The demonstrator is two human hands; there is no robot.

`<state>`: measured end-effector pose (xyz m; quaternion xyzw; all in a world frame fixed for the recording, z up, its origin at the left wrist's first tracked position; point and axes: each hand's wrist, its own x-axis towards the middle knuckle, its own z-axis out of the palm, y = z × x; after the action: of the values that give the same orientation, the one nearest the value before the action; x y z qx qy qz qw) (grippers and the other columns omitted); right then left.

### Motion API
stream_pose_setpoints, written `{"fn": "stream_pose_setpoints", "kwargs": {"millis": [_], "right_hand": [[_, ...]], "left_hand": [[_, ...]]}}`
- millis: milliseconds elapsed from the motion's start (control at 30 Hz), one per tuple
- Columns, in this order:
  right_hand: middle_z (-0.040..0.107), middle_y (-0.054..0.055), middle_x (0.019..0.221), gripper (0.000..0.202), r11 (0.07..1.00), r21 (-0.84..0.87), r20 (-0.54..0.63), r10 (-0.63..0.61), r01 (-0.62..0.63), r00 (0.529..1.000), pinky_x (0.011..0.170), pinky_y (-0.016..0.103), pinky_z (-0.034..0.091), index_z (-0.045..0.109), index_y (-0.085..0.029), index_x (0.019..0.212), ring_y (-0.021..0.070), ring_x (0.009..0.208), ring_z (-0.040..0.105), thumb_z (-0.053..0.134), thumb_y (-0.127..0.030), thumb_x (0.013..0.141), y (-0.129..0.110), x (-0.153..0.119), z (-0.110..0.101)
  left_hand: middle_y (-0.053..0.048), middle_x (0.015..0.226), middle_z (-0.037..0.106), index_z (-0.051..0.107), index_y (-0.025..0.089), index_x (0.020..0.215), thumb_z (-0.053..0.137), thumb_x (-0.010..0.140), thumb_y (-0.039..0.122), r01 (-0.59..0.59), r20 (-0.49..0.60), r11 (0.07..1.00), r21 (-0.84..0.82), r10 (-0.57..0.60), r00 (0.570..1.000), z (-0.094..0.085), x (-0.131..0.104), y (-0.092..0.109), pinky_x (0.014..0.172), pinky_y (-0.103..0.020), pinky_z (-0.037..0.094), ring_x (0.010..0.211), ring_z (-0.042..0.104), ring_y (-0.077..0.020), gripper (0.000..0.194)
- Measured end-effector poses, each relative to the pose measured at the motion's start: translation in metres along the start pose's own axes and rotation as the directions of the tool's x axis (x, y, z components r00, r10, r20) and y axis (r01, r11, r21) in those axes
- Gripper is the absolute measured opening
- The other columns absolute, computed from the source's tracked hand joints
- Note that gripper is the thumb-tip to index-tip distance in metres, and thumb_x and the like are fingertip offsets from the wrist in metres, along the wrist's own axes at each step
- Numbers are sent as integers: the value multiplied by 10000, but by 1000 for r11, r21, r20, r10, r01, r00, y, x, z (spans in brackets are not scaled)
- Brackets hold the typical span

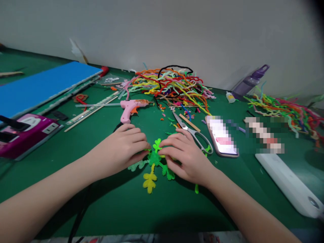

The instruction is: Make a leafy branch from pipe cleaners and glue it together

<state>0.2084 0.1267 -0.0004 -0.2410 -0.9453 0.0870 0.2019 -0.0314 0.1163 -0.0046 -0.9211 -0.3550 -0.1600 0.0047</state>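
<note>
A green and yellow pipe-cleaner leaf cluster [154, 158] lies on the table between my hands, its leafy arms spreading out from a green middle. My left hand [126, 145] is closed at its left side, with thumb and fingertips pinching a green part. On the other side my right hand [183, 153] curls its fingers over the right-hand arms and grips there; its fingertips partly cover the leaves. One yellow leaf [150, 182] points toward me. Just beyond the right hand lie metal scissors [192, 130]. A pink glue gun [131, 108] rests past the left hand.
Colourful pipe cleaners [172, 81] are heaped at the back, with more [280, 109] at right. A phone [222, 136], a white bar-shaped object [288, 184] and a purple bottle [249, 82] stand or lie rightward. At left are a magenta power strip [30, 131] and a blue board [50, 82].
</note>
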Motion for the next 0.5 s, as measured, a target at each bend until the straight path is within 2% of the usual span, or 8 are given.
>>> {"fn": "stream_pose_setpoints", "kwargs": {"millis": [100,200,333,500], "right_hand": [[636,11,1142,221,998,-2,96,-69,69,993,1090,482,212,629,-224,1060,192,1105,496,482,-199,898,-4,1,2],[633,11,1162,232,995,-11,157,-98,101,983,1097,504,185,630,-235,1087,200,1126,485,465,-246,925,-6,2,4],[634,0,1149,254,995,-29,153,-85,91,984,1092,501,194,652,-247,1050,193,1125,490,431,-328,955,-5,2,4],[635,9,1136,247,996,-80,113,-33,42,993,1090,492,204,663,-239,1023,189,1113,503,442,-325,952,-1,0,3]], "left_hand": [[-21,922,648,630,234,928,465,928,319,-6,36,1000,13,6,999,4,0,-4,847,-370,345,869,561,-192,186],[-15,962,642,637,250,930,482,920,335,-4,69,1000,19,2,998,8,-1,-7,856,-373,345,892,562,-196,178],[-16,973,639,639,254,937,475,922,323,14,64,999,34,-17,998,9,-1,-7,879,-388,340,897,566,-199,179],[-24,971,648,636,241,918,462,925,319,49,64,998,25,-51,997,7,-2,-6,899,-388,341,905,572,-197,191]]}}
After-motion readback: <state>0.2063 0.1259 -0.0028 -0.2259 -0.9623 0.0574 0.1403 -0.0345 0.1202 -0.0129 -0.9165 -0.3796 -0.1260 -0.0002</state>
